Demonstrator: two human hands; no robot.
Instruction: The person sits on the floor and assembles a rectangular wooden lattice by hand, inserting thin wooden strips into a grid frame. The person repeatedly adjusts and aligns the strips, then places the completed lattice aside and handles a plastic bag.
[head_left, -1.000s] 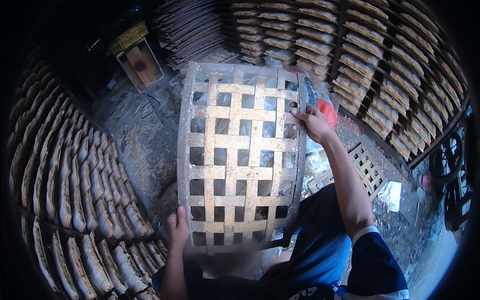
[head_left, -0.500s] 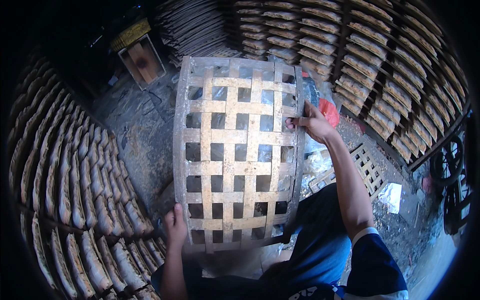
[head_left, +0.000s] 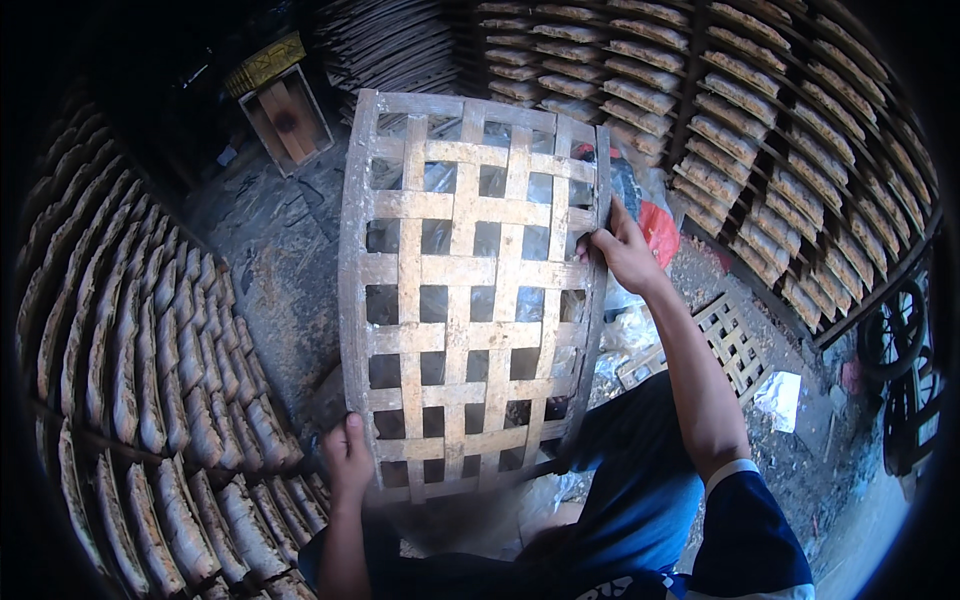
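Observation:
A woven lattice tray (head_left: 475, 270), pale flat slats in a darker wooden frame, is held up in front of me. My left hand (head_left: 349, 455) grips the lower left side of its frame, thumb on the near face. Around the upper part of the right side my right hand (head_left: 625, 250) is closed, its fingertips showing through a gap. Through the openings I see clear plastic sheeting, only partly visible behind the tray.
Racks of stacked, filled trays line the left (head_left: 150, 360) and the right (head_left: 730, 130). Another lattice tray (head_left: 735, 345) lies on the floor at right, near a white sheet (head_left: 780, 400). Beyond my right hand is a red plastic bag (head_left: 657, 232). A wooden box (head_left: 287, 120) stands at the back.
The tray has tilted slightly, its upper left corner rising and shifting a little left. Both hands keep their hold on the frame.

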